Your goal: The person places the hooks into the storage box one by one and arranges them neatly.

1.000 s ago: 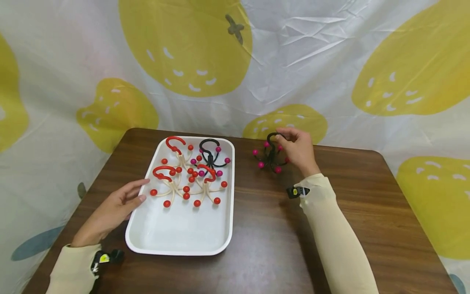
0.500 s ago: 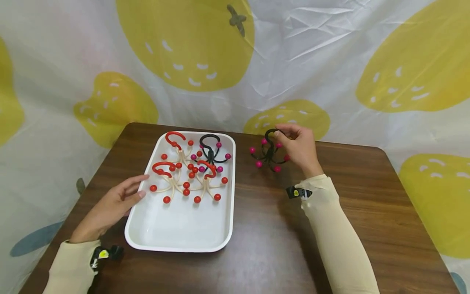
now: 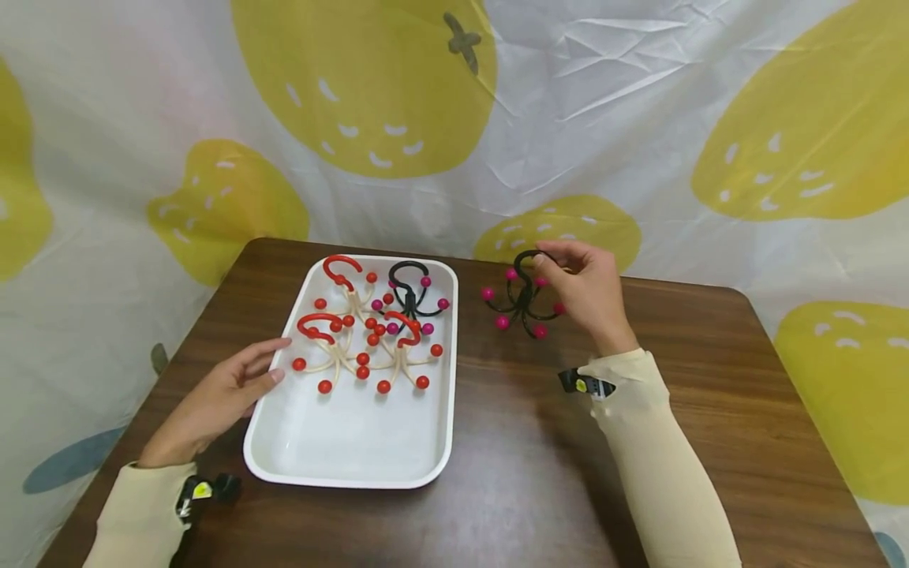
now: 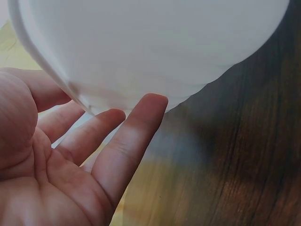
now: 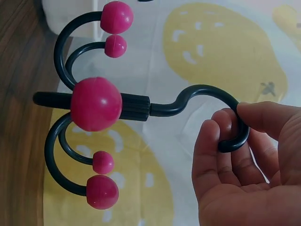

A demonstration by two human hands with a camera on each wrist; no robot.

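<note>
In the head view, my right hand [image 3: 586,285] pinches the curved top of a black multi-arm hook hanger [image 3: 524,298] with pink ball tips, right of the tray. The right wrist view shows thumb and fingers around the end of its hook [image 5: 204,89], its balled arms spread below the stem. My left hand [image 3: 226,394] holds the left rim of a white tray [image 3: 355,478], thumb and index at the rim and other fingers [image 4: 131,146] against its outside. Inside stand three cream hangers [image 3: 402,355] with red hooks and red balls, plus a black one [image 3: 409,304] with pink balls.
The hangers fill the tray's far part; bare tray floor shows at the near end. Everything is on a dark wooden table [image 3: 511,473]. A white curtain [image 3: 604,118] printed with yellow fruit hangs right behind the table's back edge.
The head view shifts slightly. My right hand keeps its pinch on the black hook hanger with only a small movement, and my left hand stays at the tray's rim.
</note>
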